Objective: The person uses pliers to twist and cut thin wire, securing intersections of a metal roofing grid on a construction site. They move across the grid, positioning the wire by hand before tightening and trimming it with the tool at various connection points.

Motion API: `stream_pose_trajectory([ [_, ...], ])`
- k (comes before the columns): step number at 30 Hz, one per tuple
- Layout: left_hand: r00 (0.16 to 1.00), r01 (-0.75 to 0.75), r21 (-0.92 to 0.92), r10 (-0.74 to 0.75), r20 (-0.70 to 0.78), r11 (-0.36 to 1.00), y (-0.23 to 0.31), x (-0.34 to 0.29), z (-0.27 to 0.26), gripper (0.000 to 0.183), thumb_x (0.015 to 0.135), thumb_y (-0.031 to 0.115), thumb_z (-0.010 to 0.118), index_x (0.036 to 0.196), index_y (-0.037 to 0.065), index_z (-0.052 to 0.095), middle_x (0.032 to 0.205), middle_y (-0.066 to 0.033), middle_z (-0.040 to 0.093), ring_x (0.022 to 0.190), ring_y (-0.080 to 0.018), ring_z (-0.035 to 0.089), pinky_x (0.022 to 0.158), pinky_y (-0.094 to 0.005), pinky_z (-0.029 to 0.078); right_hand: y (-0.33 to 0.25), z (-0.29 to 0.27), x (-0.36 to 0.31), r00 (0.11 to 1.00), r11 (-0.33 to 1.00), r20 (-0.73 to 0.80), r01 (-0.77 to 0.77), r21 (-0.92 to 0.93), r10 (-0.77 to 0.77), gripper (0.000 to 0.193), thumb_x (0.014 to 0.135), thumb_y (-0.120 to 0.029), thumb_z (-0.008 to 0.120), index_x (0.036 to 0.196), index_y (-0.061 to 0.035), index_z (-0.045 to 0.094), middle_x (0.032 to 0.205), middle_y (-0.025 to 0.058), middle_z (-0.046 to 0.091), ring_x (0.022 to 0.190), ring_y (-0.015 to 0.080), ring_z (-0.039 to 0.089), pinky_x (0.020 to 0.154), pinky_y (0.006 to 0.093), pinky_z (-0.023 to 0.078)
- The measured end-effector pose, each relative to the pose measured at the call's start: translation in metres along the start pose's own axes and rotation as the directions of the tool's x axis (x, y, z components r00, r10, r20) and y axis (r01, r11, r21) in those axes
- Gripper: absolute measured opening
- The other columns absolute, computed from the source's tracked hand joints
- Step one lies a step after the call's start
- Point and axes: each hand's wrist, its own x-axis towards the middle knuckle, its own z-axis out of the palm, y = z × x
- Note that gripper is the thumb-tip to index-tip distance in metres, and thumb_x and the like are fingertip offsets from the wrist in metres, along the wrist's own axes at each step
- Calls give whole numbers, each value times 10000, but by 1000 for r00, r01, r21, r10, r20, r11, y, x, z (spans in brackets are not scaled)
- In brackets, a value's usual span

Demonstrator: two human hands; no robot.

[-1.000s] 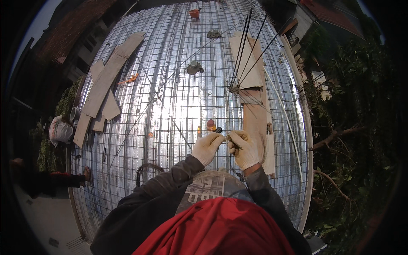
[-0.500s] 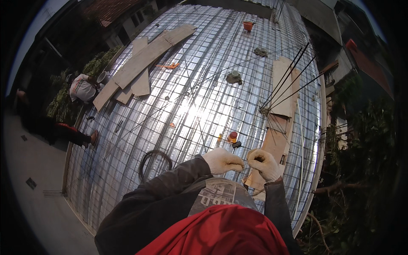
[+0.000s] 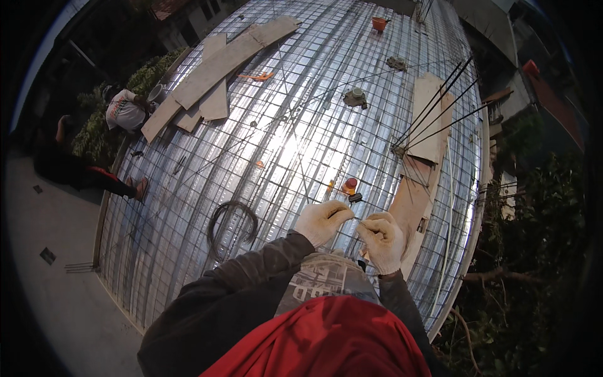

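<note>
Both my hands wear whitish work gloves and meet in front of my body, above the steel mesh (image 3: 282, 207) on shiny corrugated decking. My left hand (image 3: 321, 223) is closed, thumb and fingers pinched together toward the right. Close beside it, my right hand (image 3: 383, 242) is also closed, its fingers curled in a pinch. Something thin seems to show between the fingertips, too small to name. Just beyond the hands lie a small black object (image 3: 355, 197) and a red-topped item (image 3: 350, 185) with yellow-orange parts. Left of my left hand rests a coil of dark wire (image 3: 217, 229).
Long boards (image 3: 220, 66) lie crossed at the far left; more boards (image 3: 427, 119) run along the right, with dark steel bars (image 3: 433, 103) jutting over them. An orange bucket (image 3: 379, 24) stands far off. A person (image 3: 125, 110) crouches by the left edge; another's foot (image 3: 141, 188) rests there.
My right hand has moved slightly left and my left hand's fingers have tilted up, still close together. The view has shifted a little, so the surroundings sit differently.
</note>
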Motion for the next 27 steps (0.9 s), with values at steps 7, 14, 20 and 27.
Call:
stream_pose_trajectory([
  [7,995,13,-173,-30,-95,985,-1,1,12,308,1006,294,713,1090,2,761,897,-142,765,792,-156,714,728,-318,556,13,13,-18,939,850,-7,-309,427,344,194,886,-56,824,1045,35,762,1006,69,724,851,126,659,747,279,530],
  [14,999,-29,93,32,-36,995,7,-1,11,314,1009,362,698,1084,66,771,850,-161,752,757,-296,754,680,-369,570,-17,12,-8,966,941,-186,115,-318,-181,160,880,-112,836,1012,-29,797,896,93,700,734,163,634,672,316,520],
  [20,960,-280,284,276,56,917,18,-7,18,261,989,311,726,1045,64,791,879,-128,771,787,-294,757,686,-364,579,18,-9,-16,757,665,60,-607,436,651,292,1004,-285,751,990,7,735,722,-10,568,574,139,511,554,317,428],
  [27,949,-315,295,308,70,902,10,0,17,267,976,327,735,1018,71,798,864,-121,768,762,-299,749,676,-376,576,8,-16,-26,900,956,-324,-269,116,292,262,946,-232,787,1064,-6,731,790,8,625,702,151,595,637,309,493],
])
